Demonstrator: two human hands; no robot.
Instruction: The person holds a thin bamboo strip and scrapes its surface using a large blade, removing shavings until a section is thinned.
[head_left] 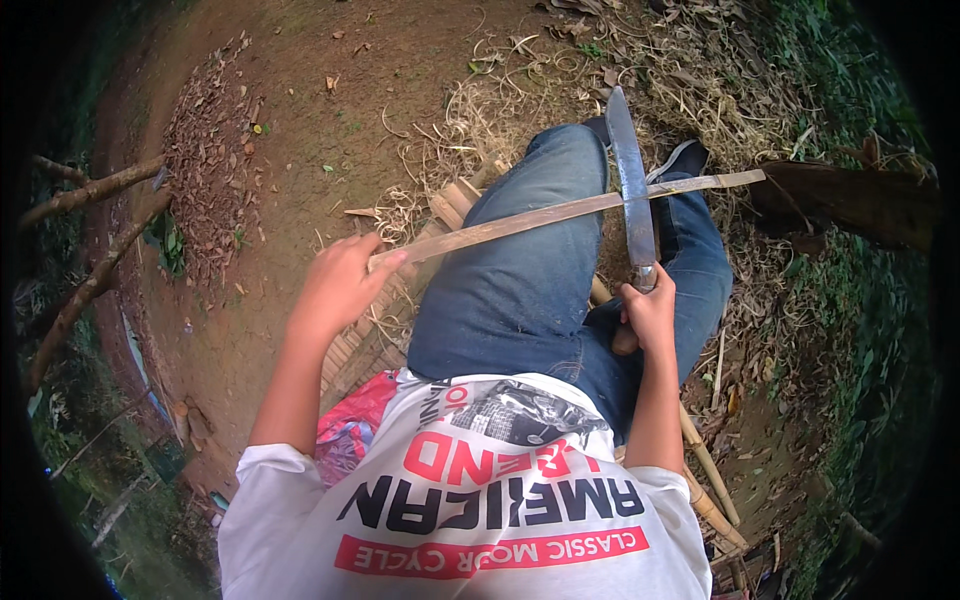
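While the left hand point(345, 275) grips the left end of the wooden strip point(510, 228), the right hand point(650, 312) is closed around the handle of the knife point(631, 165), which crosses over the strip above the person's legs point(500, 300). The strip looks light, stiff yet springy, probably splintery along its edges; it is best held flat near one end.

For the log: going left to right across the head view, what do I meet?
Bare branches → dry leaf pile → left hand, holding one end of a thin wooden strip → left jeans leg → right hand, gripping a large knife → dark wood piece.
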